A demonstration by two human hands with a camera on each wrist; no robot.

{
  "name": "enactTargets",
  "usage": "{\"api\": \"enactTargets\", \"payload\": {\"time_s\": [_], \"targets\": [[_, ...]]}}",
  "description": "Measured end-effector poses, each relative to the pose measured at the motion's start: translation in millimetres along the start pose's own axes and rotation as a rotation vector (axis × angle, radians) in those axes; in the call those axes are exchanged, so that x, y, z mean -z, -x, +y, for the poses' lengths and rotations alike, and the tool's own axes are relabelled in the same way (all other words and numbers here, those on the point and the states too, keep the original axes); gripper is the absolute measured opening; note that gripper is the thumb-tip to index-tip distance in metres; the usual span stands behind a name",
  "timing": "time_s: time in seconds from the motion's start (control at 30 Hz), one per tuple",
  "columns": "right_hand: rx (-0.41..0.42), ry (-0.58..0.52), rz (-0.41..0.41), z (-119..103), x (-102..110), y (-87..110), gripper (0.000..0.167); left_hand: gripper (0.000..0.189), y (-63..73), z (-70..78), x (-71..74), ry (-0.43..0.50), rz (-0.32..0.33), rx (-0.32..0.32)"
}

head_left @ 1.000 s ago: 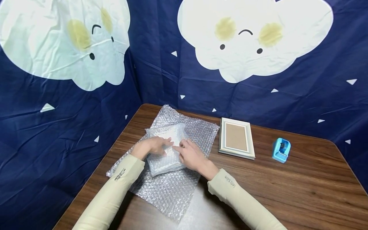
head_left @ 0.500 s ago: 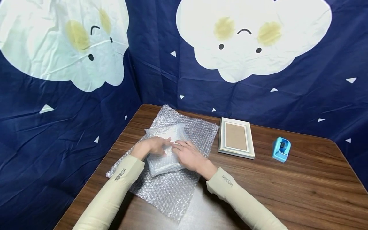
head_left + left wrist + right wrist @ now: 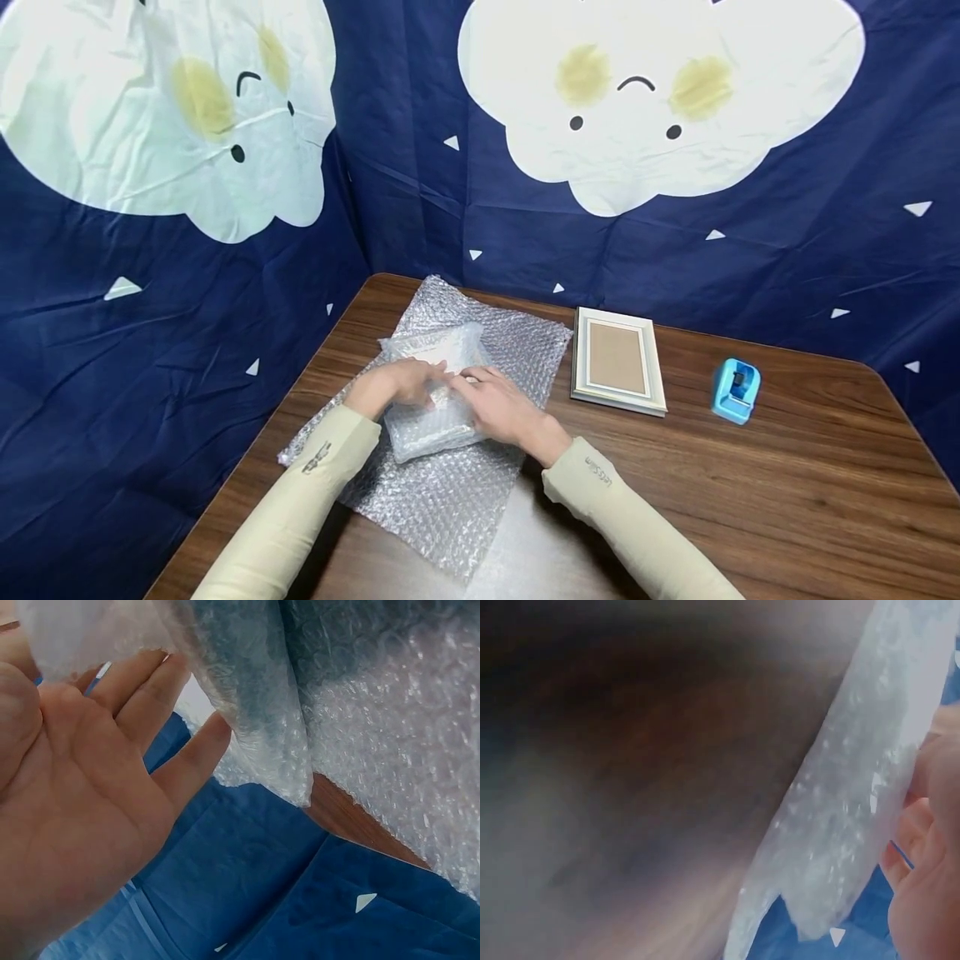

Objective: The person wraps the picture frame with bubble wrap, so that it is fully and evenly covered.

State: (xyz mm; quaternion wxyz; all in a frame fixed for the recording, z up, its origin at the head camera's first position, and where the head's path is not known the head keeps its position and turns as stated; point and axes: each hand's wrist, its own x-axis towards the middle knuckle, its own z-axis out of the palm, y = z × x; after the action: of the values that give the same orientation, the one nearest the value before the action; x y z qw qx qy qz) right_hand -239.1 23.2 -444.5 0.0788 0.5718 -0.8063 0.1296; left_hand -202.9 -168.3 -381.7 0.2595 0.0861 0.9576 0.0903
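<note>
A flat bundle wrapped in bubble wrap (image 3: 435, 435) lies on a larger bubble wrap sheet (image 3: 442, 508), at the table's left side. On the bundle's top rests my left hand (image 3: 405, 382), its fingers pointing right. The left wrist view shows that hand's fingers (image 3: 196, 759) mostly straight against the plastic. My right hand (image 3: 504, 407) touches the top from the right, fingertips close to the left ones. Bubble wrap fills part of the right wrist view beside the fingers (image 3: 911, 832). What the bundle contains is hidden, and so is what lies under the fingertips.
Right of the sheet, a cream picture frame (image 3: 655, 375) with a brown centre lies flat. A light-blue tape dispenser (image 3: 736, 392) stands farther right on the brown wooden table (image 3: 787, 492). Dark blue cloth (image 3: 405, 208) with cloud prints hangs behind and at the left.
My right hand's fingers have shifted over the top of the bundle, from a pointing index finger to several fingers laid beside the left hand. The left hand and bundle stay put.
</note>
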Motion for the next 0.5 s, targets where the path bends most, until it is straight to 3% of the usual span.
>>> {"api": "enactTargets", "payload": {"time_s": [0.23, 0.4, 0.5], "targets": [[-0.1, -0.262, 0.089, 10, 11, 15.1, 0.056, 0.063, -1.6, 1.4, -1.3, 0.007, -0.004, -0.008], [-0.213, -0.337, 0.169, 23, 23, 23.3, 0.041, 0.061, 0.2, -0.4, -3.1, 0.042, 0.031, -0.016], [-0.289, -0.353, 0.158, 28, 29, 26.7, 0.036, 0.061, 1.2, -3.5, -4.6, 0.077, 0.056, -0.035]]}}
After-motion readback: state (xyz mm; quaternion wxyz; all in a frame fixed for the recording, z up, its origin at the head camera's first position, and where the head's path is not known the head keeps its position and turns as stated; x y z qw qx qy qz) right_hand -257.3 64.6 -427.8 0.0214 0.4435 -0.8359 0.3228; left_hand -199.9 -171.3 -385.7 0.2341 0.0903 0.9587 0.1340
